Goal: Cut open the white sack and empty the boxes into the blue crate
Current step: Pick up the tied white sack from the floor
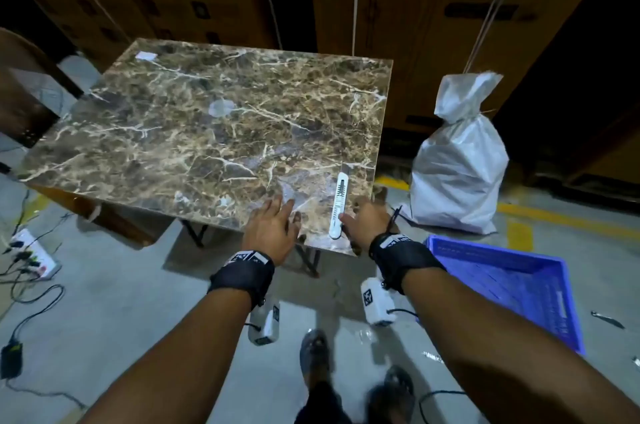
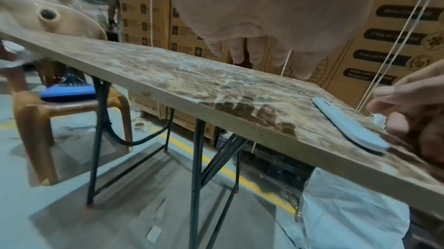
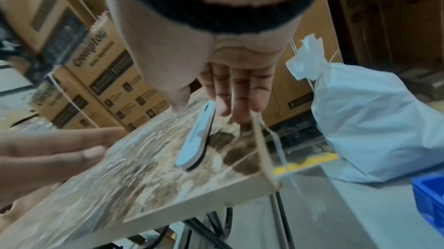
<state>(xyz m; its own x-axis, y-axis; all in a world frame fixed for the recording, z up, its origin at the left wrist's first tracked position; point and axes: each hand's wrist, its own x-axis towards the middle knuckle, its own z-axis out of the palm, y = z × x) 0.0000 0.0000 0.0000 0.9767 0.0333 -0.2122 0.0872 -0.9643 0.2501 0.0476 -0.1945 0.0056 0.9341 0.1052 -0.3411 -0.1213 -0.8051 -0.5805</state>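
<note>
Head view, looking down on a marble-patterned surface (image 1: 207,119) on black folding legs. A white utility knife (image 1: 338,205) lies flat near the surface's corner at 5 o'clock, its length running roughly from 6 to 12 o'clock. The left hand (image 1: 272,231) is held over the near edge with fingers extended and spread, gripping nothing; the left wrist view shows its fingers (image 2: 242,51) straight above the surface. The right hand (image 1: 367,223) sits just beside the knife on its 3 o'clock side, fingers straight and loosely together; whether they touch the knife cannot be told, and the hand grips nothing. The white sack (image 1: 459,164) stands upright on the floor at 3 o'clock of the surface, its neck tied shut. The blue crate (image 1: 540,306) rests on the floor at 6 o'clock of the sack, near the right forearm. Stacked cardboard cartons (image 3: 108,74) form the background. A power strip (image 1: 33,254) with cables lies on the floor at 8 o'clock.
</note>
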